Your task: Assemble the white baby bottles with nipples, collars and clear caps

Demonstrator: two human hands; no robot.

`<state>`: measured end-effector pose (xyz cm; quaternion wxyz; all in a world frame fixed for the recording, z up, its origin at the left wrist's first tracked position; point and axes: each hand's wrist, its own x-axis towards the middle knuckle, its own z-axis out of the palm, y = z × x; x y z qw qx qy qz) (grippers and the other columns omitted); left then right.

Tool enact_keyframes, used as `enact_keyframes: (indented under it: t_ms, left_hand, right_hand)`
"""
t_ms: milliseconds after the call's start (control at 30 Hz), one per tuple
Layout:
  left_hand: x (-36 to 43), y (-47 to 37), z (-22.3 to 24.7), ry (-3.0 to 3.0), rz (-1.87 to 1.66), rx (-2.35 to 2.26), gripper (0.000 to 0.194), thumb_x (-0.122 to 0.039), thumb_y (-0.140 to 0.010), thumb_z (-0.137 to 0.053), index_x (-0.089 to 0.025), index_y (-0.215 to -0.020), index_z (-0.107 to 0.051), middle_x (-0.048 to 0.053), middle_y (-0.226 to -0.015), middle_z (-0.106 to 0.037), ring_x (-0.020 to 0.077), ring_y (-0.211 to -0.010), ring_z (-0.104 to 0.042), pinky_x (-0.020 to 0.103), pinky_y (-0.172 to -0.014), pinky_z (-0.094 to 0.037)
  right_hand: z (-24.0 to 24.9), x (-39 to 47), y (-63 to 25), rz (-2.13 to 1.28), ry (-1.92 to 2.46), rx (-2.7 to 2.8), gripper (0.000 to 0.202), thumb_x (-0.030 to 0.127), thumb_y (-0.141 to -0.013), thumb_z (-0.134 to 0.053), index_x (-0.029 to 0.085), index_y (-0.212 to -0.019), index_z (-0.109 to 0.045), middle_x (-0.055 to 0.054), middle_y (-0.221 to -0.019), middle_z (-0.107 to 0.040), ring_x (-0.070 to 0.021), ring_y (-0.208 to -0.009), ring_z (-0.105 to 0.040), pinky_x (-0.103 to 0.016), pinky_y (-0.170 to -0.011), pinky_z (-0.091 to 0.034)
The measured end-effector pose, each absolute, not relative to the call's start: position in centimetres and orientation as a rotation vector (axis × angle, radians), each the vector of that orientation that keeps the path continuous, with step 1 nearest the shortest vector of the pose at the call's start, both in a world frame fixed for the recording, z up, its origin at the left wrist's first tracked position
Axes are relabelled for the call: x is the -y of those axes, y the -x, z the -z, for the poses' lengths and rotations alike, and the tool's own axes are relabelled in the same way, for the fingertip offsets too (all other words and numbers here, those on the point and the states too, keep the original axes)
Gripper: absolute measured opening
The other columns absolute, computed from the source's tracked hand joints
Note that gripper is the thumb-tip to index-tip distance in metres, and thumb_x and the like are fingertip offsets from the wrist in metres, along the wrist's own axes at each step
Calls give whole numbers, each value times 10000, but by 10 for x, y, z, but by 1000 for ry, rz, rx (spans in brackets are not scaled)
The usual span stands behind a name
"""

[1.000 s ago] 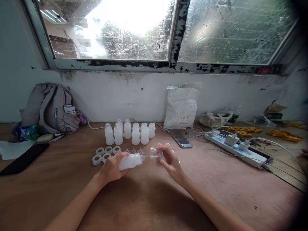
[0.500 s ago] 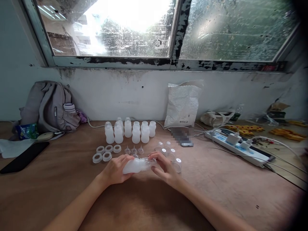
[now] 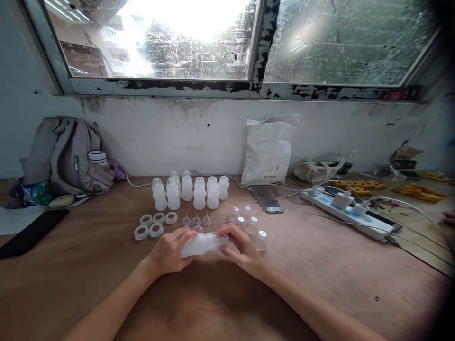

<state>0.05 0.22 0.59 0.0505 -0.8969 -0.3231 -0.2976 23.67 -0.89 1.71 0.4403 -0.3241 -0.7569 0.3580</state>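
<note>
A frosted white baby bottle (image 3: 198, 245) lies on its side between my hands, just above the near middle of the table. My left hand (image 3: 175, 248) is wrapped round its body. At the other end, the fingers and thumb of my right hand (image 3: 239, 244) close on the clear cap (image 3: 221, 240) over the bottle's neck. Beyond my hands are several white collar rings (image 3: 156, 229), clear teats (image 3: 196, 220) and clear domed caps (image 3: 251, 229). Behind them stand several bottles, those on the left capped (image 3: 173, 195), those on the right open-topped (image 3: 213, 195).
A grey backpack (image 3: 67, 156) and a black phone-like slab (image 3: 33, 233) lie at the left. Against the wall stands a white padded bag (image 3: 268, 151), with a partly blurred phone (image 3: 273, 209) before it. A power strip (image 3: 350, 215) with cables runs along the right. Part of another person's hand (image 3: 449, 218) shows at the right edge.
My right hand's thumb has come in against the clear cap, closing its grip. Another person's hand has appeared at the right edge. The view has shifted slightly.
</note>
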Motion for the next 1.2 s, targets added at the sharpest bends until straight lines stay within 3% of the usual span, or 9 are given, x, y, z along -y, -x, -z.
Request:
enact_keyframes:
  t_ms: [233, 333, 500, 1000, 1200]
  left_hand:
    - [4, -11, -5, 2744, 828, 834, 384, -259, -727, -536, -173, -1087, -436, 78, -972, -609, 208, -817, -603, 313, -657, -505]
    - [12, -18, -5, 2781, 811, 798, 378, -297, -756, -522, -164, -1097, -429, 87, -972, -606, 212, -820, -601, 315, -646, -503]
    - [17, -20, -3, 2793, 817, 758, 389, -407, -783, -508, -160, -1077, -441, 90, -912, -611, 203, -761, -607, 294, -587, -495]
    - [24, -27, 2, 2685, 812, 643, 352, -359, -792, -486, -111, -1041, -508, 113, -845, -628, 197, -652, -589, 300, -516, -483]
    - [19, -27, -2, 2577, 867, 786, 351, -365, -814, -472, -161, -1099, -473, 92, -913, -629, 205, -775, -608, 318, -660, -499]
  right_hand:
    - [-15, 6, -233, -1291, 792, 1584, 155, 321, -802, -518, 195, -885, -551, -31, -844, -543, -170, -806, -514, -270, -705, -409]
    - [-15, 9, -227, -1463, 804, 1422, 256, 379, -829, -444, 165, -778, -574, -40, -794, -547, -168, -762, -510, -260, -669, -401]
    - [-13, 15, -222, -1633, 805, 1347, 277, 390, -799, -469, 158, -663, -534, -17, -716, -478, -128, -627, -442, -218, -532, -356]
    - [-11, 18, -224, -1513, 844, 1558, 245, 367, -816, -431, 182, -658, -454, -3, -684, -427, -125, -606, -380, -234, -529, -313]
    - [-15, 6, -227, -1172, 979, 1638, 380, 466, -846, -373, 176, -638, -502, -11, -660, -490, -137, -599, -455, -252, -544, -352]
